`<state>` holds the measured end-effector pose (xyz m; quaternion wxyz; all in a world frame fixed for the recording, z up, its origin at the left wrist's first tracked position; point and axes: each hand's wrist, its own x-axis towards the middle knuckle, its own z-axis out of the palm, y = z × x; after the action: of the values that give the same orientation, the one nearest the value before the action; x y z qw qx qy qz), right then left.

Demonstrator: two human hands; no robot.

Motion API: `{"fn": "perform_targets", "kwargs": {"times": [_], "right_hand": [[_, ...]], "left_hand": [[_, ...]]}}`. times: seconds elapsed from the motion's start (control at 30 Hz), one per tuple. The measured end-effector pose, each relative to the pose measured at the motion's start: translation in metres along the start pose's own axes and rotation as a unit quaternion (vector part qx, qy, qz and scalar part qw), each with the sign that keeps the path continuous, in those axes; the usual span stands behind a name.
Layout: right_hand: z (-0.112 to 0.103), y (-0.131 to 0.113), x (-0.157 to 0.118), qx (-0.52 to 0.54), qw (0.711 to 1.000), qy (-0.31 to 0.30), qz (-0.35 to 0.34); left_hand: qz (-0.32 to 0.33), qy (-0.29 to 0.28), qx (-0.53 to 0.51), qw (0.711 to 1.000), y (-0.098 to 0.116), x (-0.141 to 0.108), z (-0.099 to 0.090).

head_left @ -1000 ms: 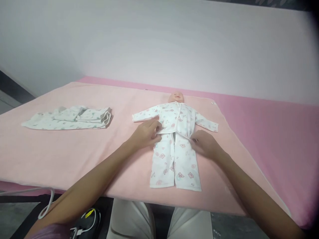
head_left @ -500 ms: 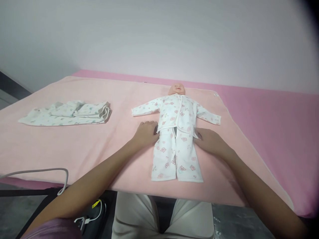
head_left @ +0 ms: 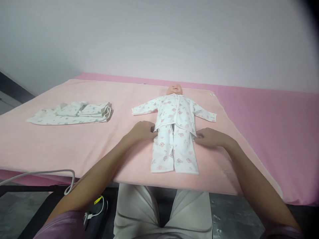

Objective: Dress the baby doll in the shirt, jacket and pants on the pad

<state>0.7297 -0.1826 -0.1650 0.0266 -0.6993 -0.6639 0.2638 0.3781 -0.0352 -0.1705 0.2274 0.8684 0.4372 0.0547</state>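
Observation:
A baby doll [head_left: 174, 89] lies face up on a pink blanket [head_left: 119, 96], its head at the far side. It wears a white printed baby shirt [head_left: 175, 111] with the sleeves spread out, and matching baby trousers [head_left: 163, 154] below. At the left side of the waist, my left hand [head_left: 144, 130] pinches the shirt's lower edge. Opposite it, my right hand [head_left: 209, 136] has its fingers closed on the shirt's right lower corner. A dark gap shows between the trouser legs just under the hem.
A folded white printed cloth [head_left: 72, 114] lies on the left of the blanket. A white cable [head_left: 50, 171] loops near the front left edge by my forearm. Below the edge, a dark bag [head_left: 96, 219] with a white plug stands beside my legs. A pale wall rises behind.
The view has shifted slightly. Both hands stay at the shirt's sides near the hem, their fingers curled a little more tightly. The doll and folded cloth lie as before.

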Motion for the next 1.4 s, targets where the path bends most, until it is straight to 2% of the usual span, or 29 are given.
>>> {"fn": "perform_targets", "kwargs": {"times": [0.1,0.17,0.2,0.27,0.33,0.37,0.47,0.57,0.67,0.8,1.03,1.13,1.4], "right_hand": [[-0.011,0.002,-0.008,0.014,0.999,-0.045,-0.026],[-0.017,0.001,-0.011,0.038,0.998,-0.021,-0.039],[-0.019,-0.001,-0.012,0.055,0.998,0.014,-0.041],[-0.025,-0.012,-0.008,0.090,0.989,0.104,-0.051],[-0.034,-0.029,0.003,0.107,0.976,0.174,-0.081],[-0.040,-0.039,0.010,0.106,0.971,0.190,-0.100],[-0.062,-0.062,0.040,0.088,0.975,0.160,-0.127],[-0.076,-0.068,0.070,0.084,0.987,0.086,-0.107],[-0.077,-0.061,0.090,0.108,0.985,0.055,-0.120],[-0.073,-0.051,0.097,0.141,0.977,0.029,-0.160],[-0.073,-0.045,0.099,0.167,0.970,0.025,-0.176],[-0.073,-0.039,0.104,0.203,0.960,0.024,-0.193],[-0.059,-0.040,0.112,0.283,0.931,0.129,-0.190]], "left_hand": [[0.010,-0.032,-0.046,0.998,-0.012,-0.002,-0.012],[0.029,-0.031,-0.098,0.994,-0.017,-0.005,-0.021],[0.033,-0.008,-0.124,0.992,-0.016,-0.005,-0.025],[0.039,0.079,-0.163,0.983,-0.007,-0.001,-0.033],[0.071,0.154,-0.171,0.971,0.012,0.012,-0.039],[0.102,0.167,-0.166,0.967,0.023,0.022,-0.042],[0.187,0.112,-0.152,0.964,0.053,0.064,-0.047],[0.161,0.025,-0.143,0.976,0.065,0.104,-0.046],[0.140,-0.026,-0.131,0.981,0.061,0.124,-0.046],[0.179,-0.089,-0.114,0.973,0.050,0.128,-0.053],[0.200,-0.138,-0.143,0.960,0.042,0.131,-0.061],[0.201,-0.140,-0.153,0.957,0.042,0.131,-0.061],[0.186,-0.118,-0.135,0.966,0.046,0.130,-0.060]]}}
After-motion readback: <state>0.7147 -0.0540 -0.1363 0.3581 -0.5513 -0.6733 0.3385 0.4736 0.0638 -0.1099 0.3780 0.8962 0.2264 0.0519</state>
